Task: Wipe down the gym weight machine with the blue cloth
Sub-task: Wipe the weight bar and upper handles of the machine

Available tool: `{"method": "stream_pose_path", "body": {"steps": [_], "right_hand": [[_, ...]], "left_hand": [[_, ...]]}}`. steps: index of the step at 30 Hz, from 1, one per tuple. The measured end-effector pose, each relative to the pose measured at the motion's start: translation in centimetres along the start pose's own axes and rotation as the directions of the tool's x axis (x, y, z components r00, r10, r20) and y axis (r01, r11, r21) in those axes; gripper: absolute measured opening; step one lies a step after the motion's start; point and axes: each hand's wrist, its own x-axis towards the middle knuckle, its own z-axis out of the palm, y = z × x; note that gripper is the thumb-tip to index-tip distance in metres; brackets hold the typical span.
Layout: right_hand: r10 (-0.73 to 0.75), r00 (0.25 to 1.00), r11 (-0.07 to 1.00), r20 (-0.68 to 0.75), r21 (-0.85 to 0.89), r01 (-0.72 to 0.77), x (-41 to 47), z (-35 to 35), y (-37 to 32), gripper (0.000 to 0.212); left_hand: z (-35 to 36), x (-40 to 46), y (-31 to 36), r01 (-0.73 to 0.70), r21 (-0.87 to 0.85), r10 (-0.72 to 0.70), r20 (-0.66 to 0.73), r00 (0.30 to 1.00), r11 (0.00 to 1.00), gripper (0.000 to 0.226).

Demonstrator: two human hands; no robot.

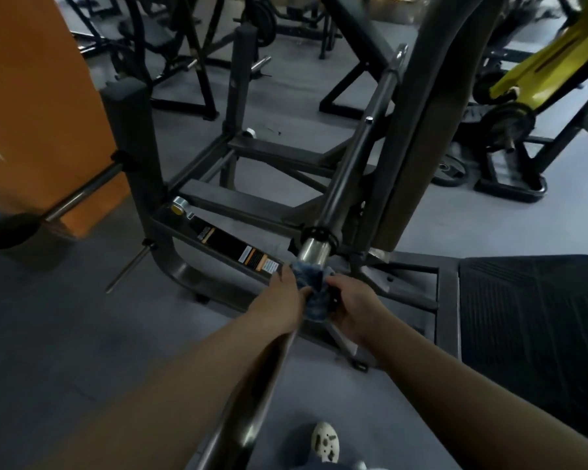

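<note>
Seen from above, a person's two bare forearms reach forward to a long steel bar (252,395) of a dark grey weight machine (238,201), where a bunched blue cloth (311,290) is wrapped around the bar just below its chrome sleeve (313,251). The left hand (280,300) holds the cloth from the left and the right hand (352,308) from the right, each grip clenched on the fabric. A black rubber mat (530,320) lies on the grey floor (65,334) to the right, and a pale shoe (326,442) shows at the bottom edge.
</note>
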Motion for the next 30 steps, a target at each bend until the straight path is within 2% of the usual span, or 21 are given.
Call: {"method": "stream_pose_path", "body": {"steps": [5,8,14,18,22,26,30], "right_hand": [[-0.025,1.000,0.995,0.004,-0.098,0.025,3.6,-0.8,-3.4,0.023],[0.011,0.999,0.993,0.031,-0.115,-0.007,5.0,-1.4,-4.2,0.015],[0.066,0.996,0.959,0.056,-0.280,-0.048,6.5,-2.4,-4.9,0.012],[0.085,0.994,0.941,0.073,-0.333,-0.056,6.0,-2.7,-5.4,0.011],[0.060,0.989,0.946,0.139,-0.325,-0.012,4.7,-2.4,-6.0,0.020],[0.012,0.994,0.972,0.109,-0.234,0.013,2.7,-1.3,-6.7,0.013],[-0.077,0.987,0.986,0.138,-0.139,0.097,1.0,-1.2,-7.2,0.026]], "left_hand": [[-1.1,2.7,2.6,0.053,0.057,-0.050,-0.044,0.998,0.997,0.052],[-1.3,3.8,3.5,0.054,0.027,-0.052,-0.054,0.997,0.998,0.049],[-1.4,4.5,4.0,0.056,-0.010,-0.057,-0.124,0.991,0.998,0.047],[-2.6,4.0,3.6,0.041,0.009,-0.037,-0.243,0.969,0.999,0.020],[-4.5,3.0,4.4,-0.082,0.008,0.080,-0.340,0.937,0.997,0.019],[-5.4,1.9,6.5,-0.211,-0.046,0.183,-0.345,0.921,0.976,0.018],[-5.8,0.9,8.2,-0.297,-0.072,0.256,-0.345,0.903,0.952,0.024]]}}
